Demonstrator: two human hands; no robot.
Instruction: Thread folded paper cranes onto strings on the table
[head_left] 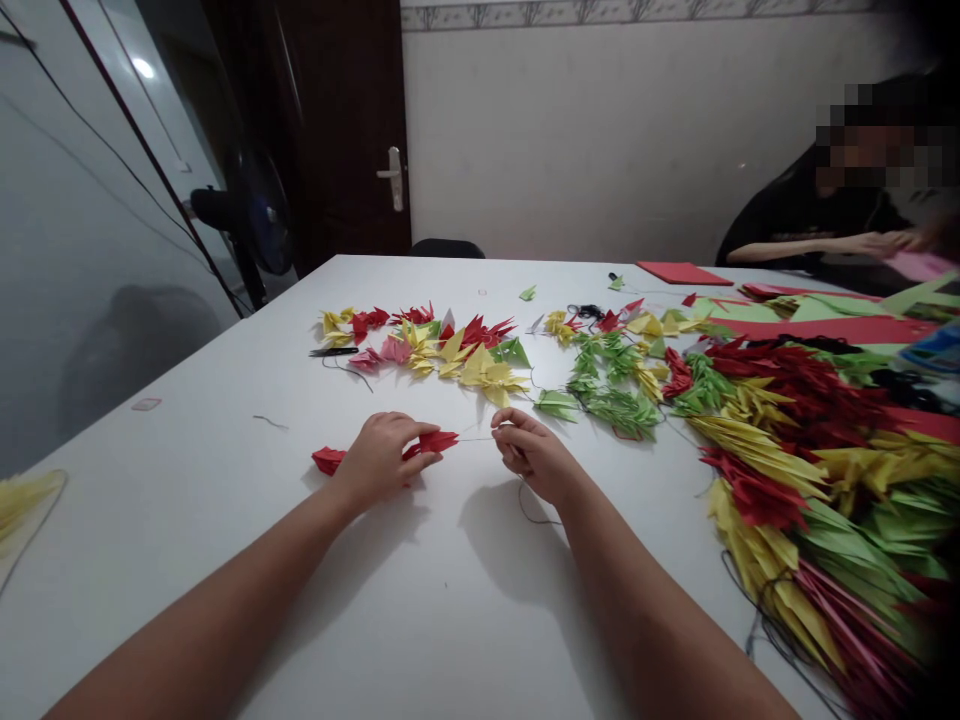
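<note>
My left hand (pixel 384 452) is closed round a row of red folded-paper pieces (pixel 439 441); their pointed tips stick out on its right. Another red folded end (pixel 328 460) shows at its left side, and the middle is hidden under the fingers. From the red paper a thin thread (pixel 474 439) runs straight across to my right hand (pixel 534 455), whose thumb and fingers pinch it. Whether a needle is there too is too small to tell. A slack loop of dark thread (pixel 534 520) hangs below the right hand onto the white table (pixel 360 620).
Beyond my hands lie yellow and red folded-paper pieces (pixel 450 350), green ones (pixel 615 400) and black scissors (pixel 334 352). Large colourful bundles (pixel 795 400) with dark cords cover the right side. Across the table sits a person (pixel 810 215) holding pink paper. A fan (pixel 255 210) stands behind.
</note>
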